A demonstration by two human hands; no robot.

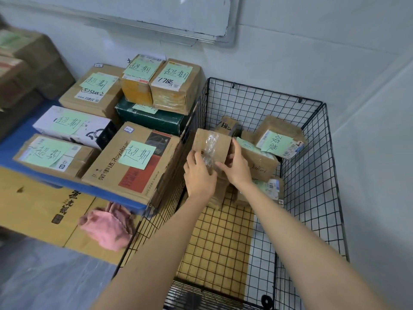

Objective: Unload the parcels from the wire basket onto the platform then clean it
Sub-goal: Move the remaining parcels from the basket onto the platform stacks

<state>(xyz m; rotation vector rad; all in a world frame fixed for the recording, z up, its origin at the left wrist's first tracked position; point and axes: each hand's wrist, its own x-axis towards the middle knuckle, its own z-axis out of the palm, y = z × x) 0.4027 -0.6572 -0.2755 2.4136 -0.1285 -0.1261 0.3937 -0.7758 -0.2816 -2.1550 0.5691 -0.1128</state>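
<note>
The room meets in a corner of pale blue-white walls (pixel 312 41), plain and evenly lit, with no hard shadows. A whiteboard (pixel 134 10) in a grey metal frame hangs on the rear wall, its lower right corner rounded, its surface blank where visible. The floor (pixel 44 276) is smooth, grey-blue and faintly glossy. At far left, brown cartons (pixel 29 63) stand stacked against the wall, blurred at the picture's edge. A large yellow-brown carton (pixel 33 209) with dark printed characters lies low near the floor. A crumpled pink cloth (pixel 107 229) rests on that carton's top face. No window or lamp is in view.
</note>
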